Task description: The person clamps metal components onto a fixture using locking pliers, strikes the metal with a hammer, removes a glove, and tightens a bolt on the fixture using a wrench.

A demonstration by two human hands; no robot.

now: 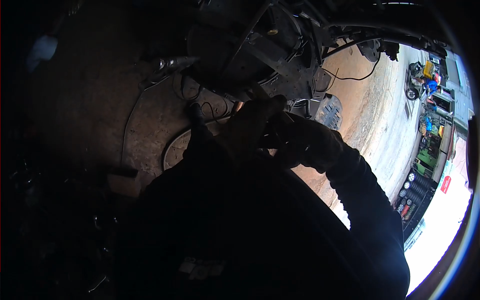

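Deep shadow covers most of the head view. My left hand (pixel 246 124) is closed in the middle, just below a dark vehicle underside or machine frame (pixel 280 62). A dull flat strip (pixel 259 92) stands out above its fingers; its kind is unclear. Close beside it on the right, my right hand (pixel 309 144), seemingly gloved, has its fingers curled inward. A thin light edge (pixel 288 117) shows between the two hands. What either hand grips is too dark to name. A dark sleeve (pixel 367 192) covers the right arm.
On the left lies a dark tool with a metal nose (pixel 167 64) and a cable (pixel 131 122). A hose loop (pixel 166 150) and a box-like block (pixel 125 184) are on the floor. A perforated plate (pixel 330 112) hangs right. Outside, a person by a motorbike (pixel 412 93) and tyres (pixel 419 187) show.
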